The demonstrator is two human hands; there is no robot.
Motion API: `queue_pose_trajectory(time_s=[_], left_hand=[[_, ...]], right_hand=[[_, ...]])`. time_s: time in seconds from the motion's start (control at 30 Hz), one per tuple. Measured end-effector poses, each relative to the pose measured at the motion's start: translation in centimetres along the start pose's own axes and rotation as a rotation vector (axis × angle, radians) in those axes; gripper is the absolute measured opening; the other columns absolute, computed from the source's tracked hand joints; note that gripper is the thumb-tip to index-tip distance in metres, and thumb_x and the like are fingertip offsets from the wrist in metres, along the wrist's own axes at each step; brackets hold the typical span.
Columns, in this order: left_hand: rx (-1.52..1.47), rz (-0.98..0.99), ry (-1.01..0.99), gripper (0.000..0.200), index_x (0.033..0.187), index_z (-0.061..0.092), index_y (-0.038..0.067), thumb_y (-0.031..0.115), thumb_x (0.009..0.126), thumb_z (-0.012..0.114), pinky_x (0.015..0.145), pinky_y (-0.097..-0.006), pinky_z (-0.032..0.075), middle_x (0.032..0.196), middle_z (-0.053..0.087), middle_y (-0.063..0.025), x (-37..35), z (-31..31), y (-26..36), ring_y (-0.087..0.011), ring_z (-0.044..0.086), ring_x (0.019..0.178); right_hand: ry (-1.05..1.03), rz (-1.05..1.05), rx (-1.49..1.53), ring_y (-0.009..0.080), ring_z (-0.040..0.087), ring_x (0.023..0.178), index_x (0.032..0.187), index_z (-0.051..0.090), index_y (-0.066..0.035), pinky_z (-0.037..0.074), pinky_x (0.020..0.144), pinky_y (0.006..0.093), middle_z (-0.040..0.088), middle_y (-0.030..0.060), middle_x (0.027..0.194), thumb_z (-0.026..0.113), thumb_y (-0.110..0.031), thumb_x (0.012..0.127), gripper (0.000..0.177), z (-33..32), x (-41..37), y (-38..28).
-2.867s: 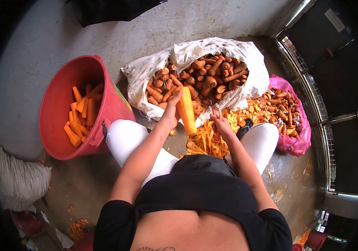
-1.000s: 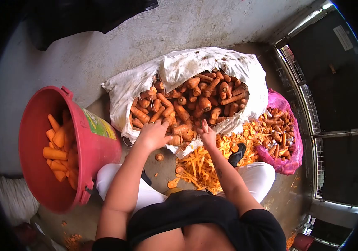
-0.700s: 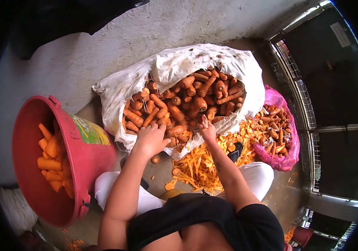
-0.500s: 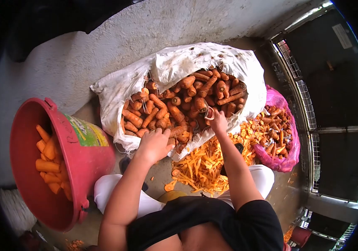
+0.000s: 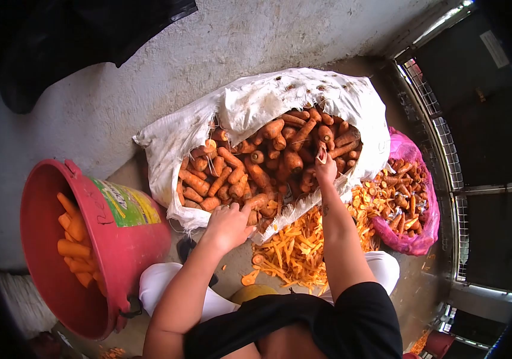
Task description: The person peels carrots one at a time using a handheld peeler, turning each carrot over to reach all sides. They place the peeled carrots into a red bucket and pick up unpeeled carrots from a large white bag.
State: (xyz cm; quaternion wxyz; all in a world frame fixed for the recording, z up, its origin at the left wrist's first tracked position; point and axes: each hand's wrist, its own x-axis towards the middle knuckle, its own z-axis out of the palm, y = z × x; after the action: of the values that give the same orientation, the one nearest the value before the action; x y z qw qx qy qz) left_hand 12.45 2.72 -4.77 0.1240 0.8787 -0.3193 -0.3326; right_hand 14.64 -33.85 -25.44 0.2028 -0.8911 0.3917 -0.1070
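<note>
A white woven sack [image 5: 178,128] lies with its mouth wide, full of unpeeled carrots [image 5: 259,173]. My left hand [image 5: 227,227] lies over the sack's front edge, fingers apart and touching carrots there; whether it grips one cannot be made out. Deeper in, at the right side of the sack mouth, my right hand [image 5: 326,170] is closed around a small peeler [image 5: 322,154], its loop pointing toward the carrots. Orange peelings [image 5: 295,251] are heaped on the floor below my right forearm.
To the left a tilted red bucket [image 5: 139,245] holds peeled carrots [image 5: 76,239]. At the right stands a pink bag [image 5: 426,221] with carrot ends and scraps. A rough wall [image 5: 256,42] rises behind the sack; dark doors [image 5: 483,107] line the right.
My right hand has moved right and farther into the carrots with the peeler. My left hand stays at the sack's front edge. The whole view has shifted slightly.
</note>
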Motion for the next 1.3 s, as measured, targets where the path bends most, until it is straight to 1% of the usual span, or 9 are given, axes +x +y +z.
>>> queue_pose_trajectory(time_s=[0.1, 0.27, 0.37, 0.53, 0.87, 0.97, 1.13, 1.23, 1.3], left_hand=[[0.01, 0.012, 0.047, 0.045, 0.119, 0.052, 0.003, 0.033, 0.088, 0.061, 0.094, -0.047, 0.041, 0.107, 0.06, -0.0199, 0.1, 0.1, 0.1, -0.0357, 0.06, 0.103], [0.024, 0.016, 0.062, 0.041, 0.116, 0.053, 0.003, 0.032, 0.088, 0.061, 0.093, -0.0463, 0.041, 0.108, 0.061, -0.0194, 0.2, -0.6, 1.1, -0.0346, 0.059, 0.105], [0.009, 0.044, 0.03, 0.05, 0.127, 0.048, 0.005, 0.035, 0.089, 0.059, 0.096, -0.0497, 0.04, 0.112, 0.059, -0.0216, 0.3, -0.5, 1.6, -0.0388, 0.059, 0.105], [0.015, 0.061, 0.005, 0.049, 0.126, 0.048, 0.004, 0.035, 0.089, 0.059, 0.095, -0.0494, 0.041, 0.113, 0.058, -0.0217, -0.2, -0.8, 2.6, -0.0396, 0.058, 0.105], [0.019, -0.041, 0.215, 0.042, 0.111, 0.057, 0.003, 0.04, 0.092, 0.052, 0.096, -0.0528, 0.037, 0.104, 0.064, -0.0198, 1.5, 0.1, 2.0, -0.0348, 0.062, 0.101], [-0.259, -0.097, 0.302, 0.048, 0.113, 0.057, 0.0, 0.043, 0.094, 0.047, 0.097, -0.0514, 0.037, 0.106, 0.065, -0.0222, 2.4, 0.0, 2.6, -0.0363, 0.062, 0.101], [-1.316, -0.194, 0.062, 0.077, 0.135, 0.044, 0.008, 0.07, 0.092, 0.028, 0.093, -0.0465, 0.047, 0.119, 0.062, -0.0148, 5.3, 2.6, 2.8, -0.0281, 0.062, 0.104], [-1.869, 0.041, -0.071, 0.071, 0.13, 0.045, 0.007, 0.066, 0.094, 0.03, 0.09, -0.0442, 0.049, 0.115, 0.062, -0.0157, 3.4, 1.1, 4.1, -0.0278, 0.063, 0.1], [-2.126, 0.036, 0.026, 0.054, 0.12, 0.048, 0.01, 0.058, 0.097, 0.034, 0.075, -0.037, 0.054, 0.094, 0.063, -0.0119, 3.7, 1.7, 4.0, -0.0243, 0.064, 0.088]], right_hand=[[0.092, 0.017, 0.175, 0.0415, 0.062, 0.088, 0.106, 0.066, -0.012, 0.049, 0.077, 0.0484, 0.065, 0.0229, 0.089, 0.063, -0.032, 0.081, 0.032, 0.2, -0.2, 0.8], [0.03, 0.051, 0.65, 0.0103, 0.059, 0.073, 0.094, 0.066, -0.009, 0.047, 0.07, 0.0269, 0.063, 0.001, 0.079, 0.068, -0.015, 0.08, 0.015, -2.5, -1.0, 3.3], [-0.029, 0.058, 0.888, 0.0089, 0.056, 0.071, 0.091, 0.065, -0.008, 0.045, 0.068, 0.0239, 0.061, -0.0012, 0.077, 0.067, -0.011, 0.081, 0.011, -4.0, -2.0, 4.6], [-0.044, 0.165, 0.993, 0.0097, 0.05, 0.051, 0.092, 0.063, -0.006, 0.041, 0.046, 0.0246, 0.054, -0.0003, 0.066, 0.065, -0.007, 0.08, 0.013, -7.3, -3.6, 3.6], [0.002, 0.265, 1.224, 0.0105, 0.051, 0.053, 0.088, 0.058, -0.004, 0.042, 0.049, 0.0247, 0.057, 0.0029, 0.067, 0.061, -0.007, 0.08, 0.009, -9.4, -9.3, -0.5], [0.0, 0.321, 1.256, 0.0104, 0.049, 0.052, 0.093, 0.057, -0.004, 0.04, 0.048, 0.0242, 0.057, 0.003, 0.069, 0.06, -0.004, 0.08, 0.013, -9.9, -13.5, -2.5], [-0.305, 0.158, 1.305, 0.0084, 0.052, 0.06, 0.094, 0.055, -0.008, 0.042, 0.054, 0.0227, 0.056, 0.0015, 0.077, 0.058, -0.003, 0.083, 0.013, -15.8, -20.6, -10.1], [-0.432, -0.049, 1.007, 0.0086, 0.053, 0.067, 0.1, 0.059, -0.004, 0.044, 0.059, 0.0246, 0.058, 0.0012, 0.082, 0.059, -0.005, 0.085, 0.015, -18.2, -24.6, -12.9], [-0.527, -0.164, 0.989, 0.0082, 0.055, 0.075, 0.107, 0.063, -0.001, 0.046, 0.065, 0.026, 0.063, 0.0018, 0.087, 0.064, -0.008, 0.086, 0.022, -18.5, -25.6, -13.0]])
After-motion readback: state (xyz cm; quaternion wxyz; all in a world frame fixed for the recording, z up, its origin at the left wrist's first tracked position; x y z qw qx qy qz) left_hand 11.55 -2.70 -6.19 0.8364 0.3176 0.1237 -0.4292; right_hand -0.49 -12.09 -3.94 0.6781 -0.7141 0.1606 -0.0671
